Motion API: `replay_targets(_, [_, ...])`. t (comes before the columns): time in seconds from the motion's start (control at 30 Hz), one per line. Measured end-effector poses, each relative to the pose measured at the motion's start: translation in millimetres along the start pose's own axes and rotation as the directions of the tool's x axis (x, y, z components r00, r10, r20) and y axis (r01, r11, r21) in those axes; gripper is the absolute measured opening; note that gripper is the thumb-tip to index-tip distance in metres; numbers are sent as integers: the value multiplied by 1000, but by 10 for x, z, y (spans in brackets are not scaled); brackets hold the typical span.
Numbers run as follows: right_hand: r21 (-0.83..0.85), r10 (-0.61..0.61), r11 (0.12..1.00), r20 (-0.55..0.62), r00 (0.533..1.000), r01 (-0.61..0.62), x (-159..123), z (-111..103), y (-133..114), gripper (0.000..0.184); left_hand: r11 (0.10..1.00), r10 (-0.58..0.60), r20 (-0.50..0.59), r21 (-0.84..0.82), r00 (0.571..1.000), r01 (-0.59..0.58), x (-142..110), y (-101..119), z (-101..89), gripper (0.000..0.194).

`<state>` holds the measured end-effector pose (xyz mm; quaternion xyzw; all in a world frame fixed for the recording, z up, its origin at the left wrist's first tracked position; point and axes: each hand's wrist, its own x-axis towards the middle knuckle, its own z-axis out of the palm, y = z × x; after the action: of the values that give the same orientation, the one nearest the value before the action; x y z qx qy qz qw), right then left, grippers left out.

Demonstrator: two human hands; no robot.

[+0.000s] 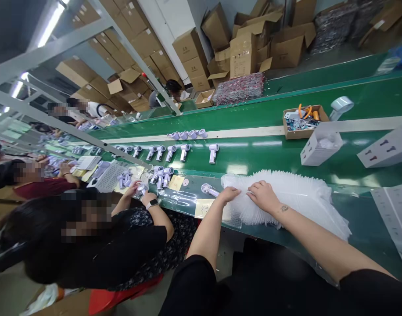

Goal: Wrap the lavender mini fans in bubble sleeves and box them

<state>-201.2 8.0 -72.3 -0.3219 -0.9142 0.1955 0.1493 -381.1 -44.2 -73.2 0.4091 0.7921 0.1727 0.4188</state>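
Note:
A long stack of translucent white bubble bags (293, 197) lies in front of me, its upright edges fanned out. At its left end my left hand (230, 194) is closed, thumb and fingers pinching a bag's edge. My right hand (262, 196) rests on the stack just to the right, fingers bent and closed on the bag film; its fingertips are partly hidden. Left of my left hand, a white handheld fan (209, 189) lies on the bench, apart from the hand. Below that fan a yellow paper note (202, 208) is partly covered by my left forearm.
Handheld fans (184, 152) stand in a row on the green conveyor (263, 153). At right are a small parts carton (288, 133), white boxes (319, 147) and a tape roll (342, 104). A co-worker (122, 237) sits close on my left, holding a fan.

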Motion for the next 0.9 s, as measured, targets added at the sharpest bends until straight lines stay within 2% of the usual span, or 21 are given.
replay_targets(0.1, [-34,30,999,6,1000,-29,-86,29,56,15,999,-8,77,-50,997,12,38,-102,-20,15])
replay_targets(0.2, [-70,59,996,20,998,-58,-141,48,113,27,992,59,27,-110,998,-55,4,-123,-58,17])
replay_targets(0.27, [-95,83,992,28,996,-80,-143,65,125,30,975,152,-41,-158,987,-157,-23,-109,-40,16])
replay_targets(0.33, [-89,118,989,25,993,-115,-128,78,113,26,918,273,-106,-269,956,-292,-49,-89,47,16])
replay_targets(0.4, [-65,159,985,14,987,-158,-110,84,88,22,810,355,-150,-444,923,-384,-75,-61,188,19])
replay_targets(0.5, [-42,206,978,-2,979,-206,-98,87,62,24,683,320,-167,-641,933,-349,-116,12,378,25])
replay_targets(0.57, [-19,221,975,-30,975,-222,-108,99,68,23,664,335,-173,-654,926,-363,-143,71,418,25])
replay_targets(0.67, [60,249,968,-125,960,-243,-151,138,117,20,687,481,-149,-548,864,-478,-162,106,359,22])
replay_targets(0.7, [81,261,965,-159,952,-251,-171,150,142,21,706,480,-138,-525,866,-475,-159,91,331,22])
replay_targets(0.73, [96,274,961,-187,943,-260,-191,160,169,24,734,424,-129,-531,897,-423,-151,62,311,24])
replay_targets(0.8, [110,288,957,-226,931,-269,-225,166,225,31,771,191,-70,-607,979,-193,-126,-22,310,31])
replay_targets(0.83, [121,290,956,-241,926,-268,-237,164,251,35,766,85,-11,-638,996,-72,-113,-65,332,32])
replay_targets(0.87, [133,288,956,-249,925,-262,-245,158,273,38,763,28,53,-646,998,13,-103,-101,366,32])
replay_targets(0.9, [146,283,957,-251,926,-253,-248,151,292,40,775,28,103,-631,994,44,-96,-125,408,30])
